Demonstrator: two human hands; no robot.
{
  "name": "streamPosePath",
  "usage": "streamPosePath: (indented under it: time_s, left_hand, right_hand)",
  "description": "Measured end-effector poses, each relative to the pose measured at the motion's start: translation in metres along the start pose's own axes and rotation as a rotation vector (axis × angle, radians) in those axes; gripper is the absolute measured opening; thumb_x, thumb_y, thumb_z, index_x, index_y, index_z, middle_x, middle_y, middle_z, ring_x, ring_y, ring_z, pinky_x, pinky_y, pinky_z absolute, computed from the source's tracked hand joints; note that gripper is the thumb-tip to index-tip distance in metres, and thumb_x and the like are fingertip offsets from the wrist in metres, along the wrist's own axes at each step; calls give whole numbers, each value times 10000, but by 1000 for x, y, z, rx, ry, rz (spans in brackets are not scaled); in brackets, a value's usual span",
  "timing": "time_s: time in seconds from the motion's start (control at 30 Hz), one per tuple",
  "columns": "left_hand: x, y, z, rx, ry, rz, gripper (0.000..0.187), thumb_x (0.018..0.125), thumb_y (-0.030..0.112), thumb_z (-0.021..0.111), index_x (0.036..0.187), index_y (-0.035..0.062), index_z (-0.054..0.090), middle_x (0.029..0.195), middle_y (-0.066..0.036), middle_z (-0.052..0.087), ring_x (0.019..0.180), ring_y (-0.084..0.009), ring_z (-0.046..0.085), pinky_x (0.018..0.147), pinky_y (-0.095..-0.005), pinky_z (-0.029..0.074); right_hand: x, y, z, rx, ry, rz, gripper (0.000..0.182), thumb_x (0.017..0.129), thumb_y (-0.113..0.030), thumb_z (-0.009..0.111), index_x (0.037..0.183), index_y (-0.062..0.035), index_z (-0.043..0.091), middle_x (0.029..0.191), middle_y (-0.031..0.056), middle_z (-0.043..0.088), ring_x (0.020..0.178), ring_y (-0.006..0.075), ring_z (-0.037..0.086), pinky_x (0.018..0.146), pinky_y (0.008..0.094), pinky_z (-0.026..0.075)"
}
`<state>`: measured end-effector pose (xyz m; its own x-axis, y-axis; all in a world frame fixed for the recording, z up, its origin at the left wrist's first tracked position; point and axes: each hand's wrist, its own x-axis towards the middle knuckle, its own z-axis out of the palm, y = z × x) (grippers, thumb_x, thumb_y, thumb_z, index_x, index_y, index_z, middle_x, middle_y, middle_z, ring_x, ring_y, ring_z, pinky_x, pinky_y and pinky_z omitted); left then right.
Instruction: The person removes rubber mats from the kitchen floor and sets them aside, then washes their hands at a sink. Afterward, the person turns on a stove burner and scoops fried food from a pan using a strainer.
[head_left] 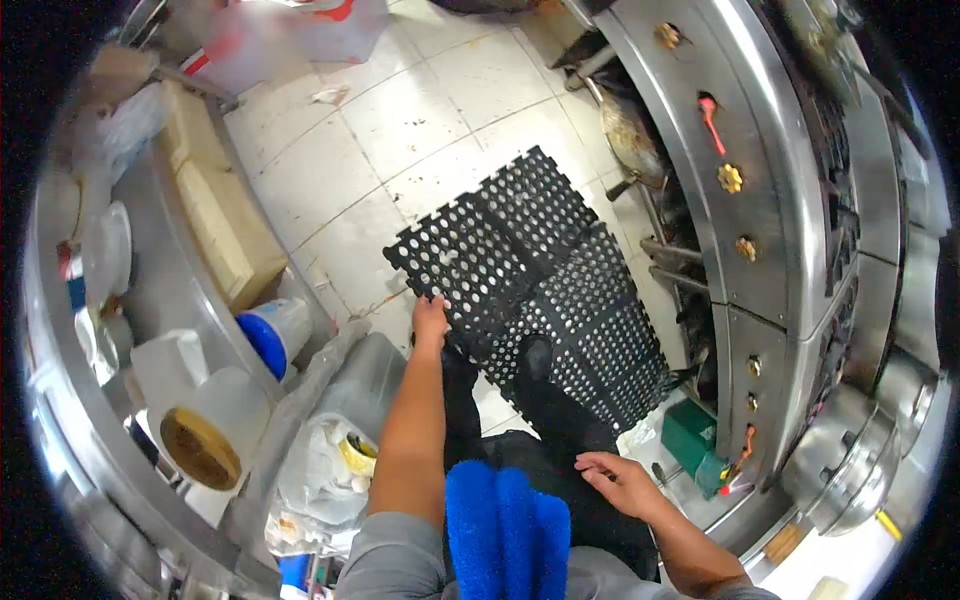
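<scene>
A black rubber floor mat (585, 255) with rows of round holes is folded or bent across its middle, over the tiled floor and beside my shoe. At its near left corner, my left hand (430, 318) is closed on the edge, arm stretched forward. My right hand (618, 483) hangs near my right thigh, apart from the mat. Its fingers are loosely bent with nothing visible in them. A blue towel (505, 530) hangs at my front, between the two arms.
A steel stove (770, 190) with knobs runs along the right, with metal pots (835, 465) at its near end. To the left stand a grey bin (365, 385) with a plastic liner and a steel shelf (165, 290) holding containers. Debris dots the white tiles (390, 120).
</scene>
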<state>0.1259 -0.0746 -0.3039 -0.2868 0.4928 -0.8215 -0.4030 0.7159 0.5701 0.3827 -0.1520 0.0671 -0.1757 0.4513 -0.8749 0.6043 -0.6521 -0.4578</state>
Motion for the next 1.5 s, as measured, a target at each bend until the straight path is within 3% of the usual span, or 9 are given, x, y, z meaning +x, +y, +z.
streamPosePath:
  time_s: [0.33,0.47,0.67,0.83,1.0,1.13,1.3,1.43,1.5]
  left_hand:
    - [-2,23,-39,440,141,36,357,801,230,525,1034,-34,462,823,-114,567,663,-208,575,425,-321,460]
    - [-68,134,-57,270,158,-170,329,797,234,516,1048,28,466,828,-88,544,659,-207,553,445,-312,464]
    - [-83,112,-96,22,175,-258,183,816,215,550,941,100,483,799,-31,528,634,-172,535,459,-352,501]
    - [-84,93,-119,-256,169,-266,205,825,273,560,936,103,530,792,-22,563,669,-168,546,554,-349,507]
    - [-148,84,-63,-726,207,199,504,841,507,445,1155,114,463,1076,-52,533,993,-231,496,843,-422,418]
    - [-151,50,-41,-847,377,80,615,826,586,371,1220,115,397,1189,-54,459,1068,-234,435,944,-467,307]
    - [-158,39,-23,-1116,275,157,560,854,536,361,1233,124,379,1179,-40,418,1128,-229,372,978,-471,239]
    - [-139,11,0,-358,294,228,380,877,287,459,1200,93,410,1147,-66,436,1080,-241,410,934,-419,332]
    - [-97,14,-12,-746,321,67,313,858,155,478,1156,74,427,1090,-79,471,1004,-246,464,857,-413,411]
  right_hand:
    - [114,29,-7,542,57,93,377,878,-247,486,1143,20,460,1046,121,563,893,200,573,781,294,447]
    - [242,64,-1,835,-27,347,895,774,-541,533,1319,61,155,1309,238,314,1144,321,422,931,391,363]
    - [325,52,31,1175,-339,416,1075,685,-644,554,1328,69,70,1360,260,188,1196,354,350,965,433,326]
    - [343,26,86,1212,-375,414,341,767,-249,632,1051,-139,479,1087,67,514,943,213,510,818,414,424]
    - [334,-17,112,1355,-346,374,290,795,-155,602,1043,-126,455,1045,70,521,874,243,536,757,400,453]
    - [326,-24,126,1373,-149,342,235,802,-147,594,1000,-110,473,965,70,568,836,217,564,768,395,456]
    - [328,-14,141,1460,-130,334,237,824,-143,560,1035,-114,456,991,68,557,881,224,552,769,385,460]
    - [327,-7,159,1359,-134,403,219,852,-234,528,1043,-156,452,1163,67,461,1074,226,446,877,388,357]
    - [315,5,147,1245,-203,302,271,848,-299,522,1070,-161,450,1161,74,451,1081,233,424,899,394,334]
